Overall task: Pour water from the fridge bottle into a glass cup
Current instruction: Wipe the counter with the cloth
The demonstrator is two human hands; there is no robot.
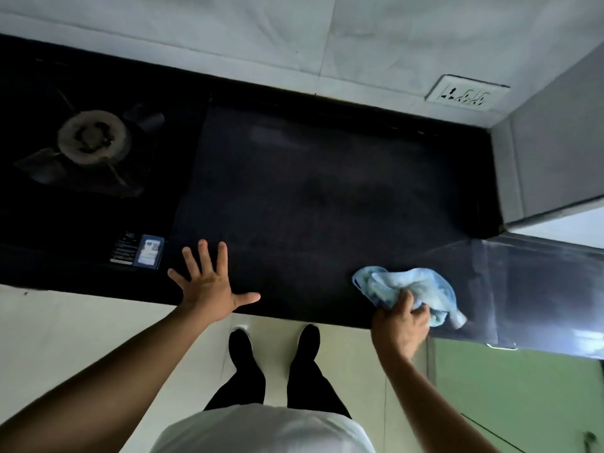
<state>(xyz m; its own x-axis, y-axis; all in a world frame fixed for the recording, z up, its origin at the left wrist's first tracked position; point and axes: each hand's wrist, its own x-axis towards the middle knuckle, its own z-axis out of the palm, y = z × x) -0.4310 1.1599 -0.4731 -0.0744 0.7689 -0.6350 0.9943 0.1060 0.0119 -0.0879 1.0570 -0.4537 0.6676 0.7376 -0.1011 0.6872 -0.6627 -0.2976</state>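
No bottle or glass cup is in view. My left hand [209,286] lies flat with fingers spread on the front edge of the black countertop [320,191], holding nothing. My right hand [400,325] grips a crumpled light blue cloth [408,289] that rests on the counter near its front right edge.
A gas stove burner [93,138] sits at the left on a black hob with a small label [148,251] at its front. A wall socket [465,93] is on the tiled wall at the back right. A grey appliance side [555,152] rises at the right. My legs stand on the pale floor [81,328].
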